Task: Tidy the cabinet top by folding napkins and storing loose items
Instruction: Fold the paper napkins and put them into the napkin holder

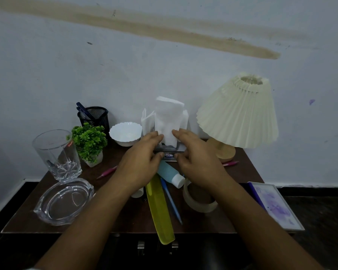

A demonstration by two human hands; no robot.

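Hands (144,160) (198,162) on upright napkin (169,117)

napkin holder (169,148) mostly hidden, label (168,155) unreadable

front: top (139,219) bare between ashtray (63,201) and comb (160,213), also at edge before tape (199,201) | centre: comb, pen (172,201), tube (170,173), tape lie close | back: glass (56,152), plant (89,140), bowl (125,133), holder (168,154), lamp (238,112) in tight row

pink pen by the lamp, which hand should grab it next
Probably right: the pink pen lies just beside the right hand, while the left hand sits farther off, across the napkin.
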